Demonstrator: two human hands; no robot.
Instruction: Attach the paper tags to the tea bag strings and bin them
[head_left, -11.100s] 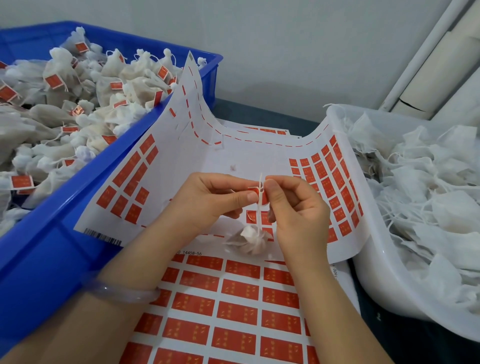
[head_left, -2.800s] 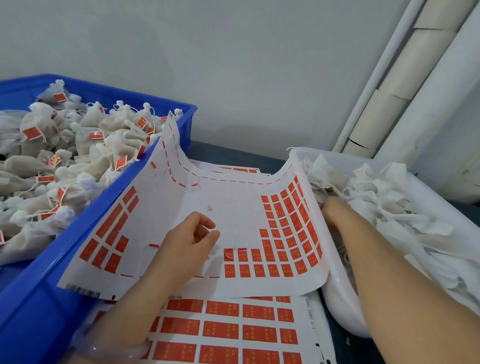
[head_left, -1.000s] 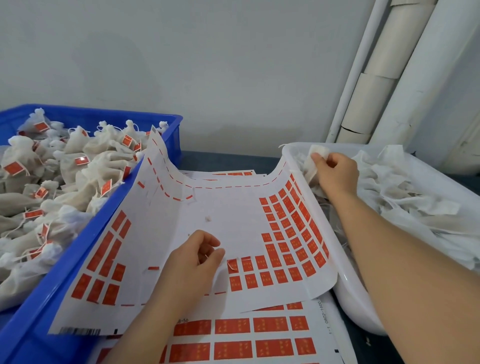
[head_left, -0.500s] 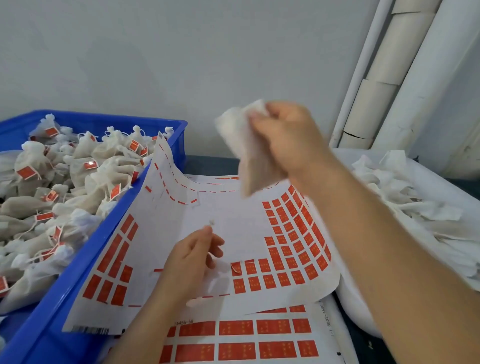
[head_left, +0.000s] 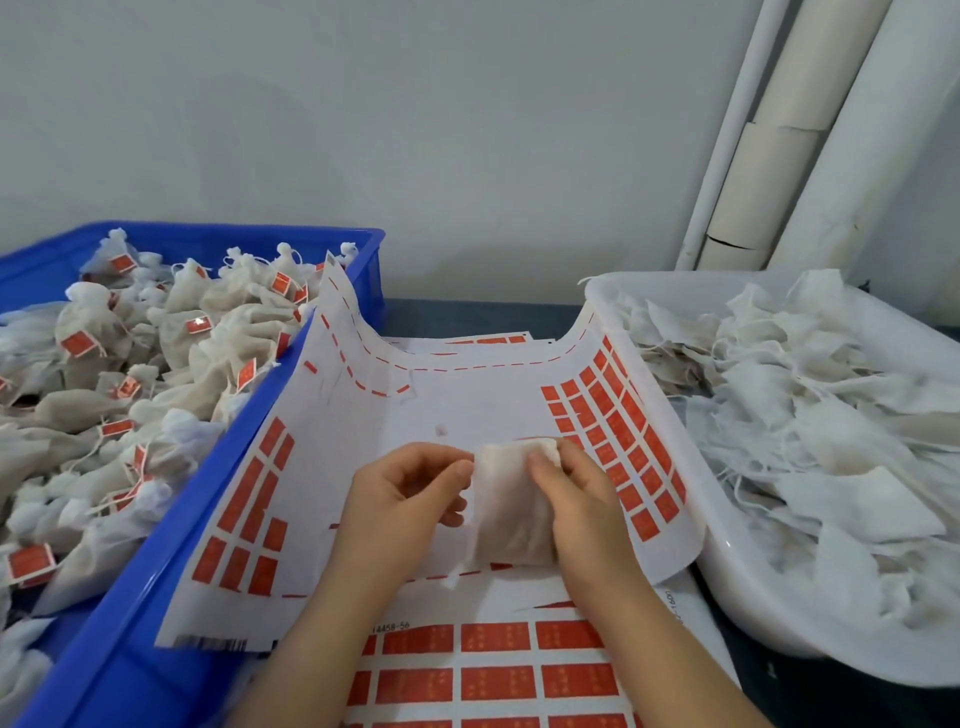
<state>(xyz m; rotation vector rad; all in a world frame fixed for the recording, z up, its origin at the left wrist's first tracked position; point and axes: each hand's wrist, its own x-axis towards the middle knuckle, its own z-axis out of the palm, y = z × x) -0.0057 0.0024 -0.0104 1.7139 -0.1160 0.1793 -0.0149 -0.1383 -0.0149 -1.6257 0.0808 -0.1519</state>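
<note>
At the centre of the frame, a white tea bag hangs between both hands above the curled sheet of red tags. The left hand pinches its left edge with curled fingers. The right hand grips its right side, thumb on front. The blue bin of tagged bags sits at left, and the white basin of untagged bags at right.
</note>
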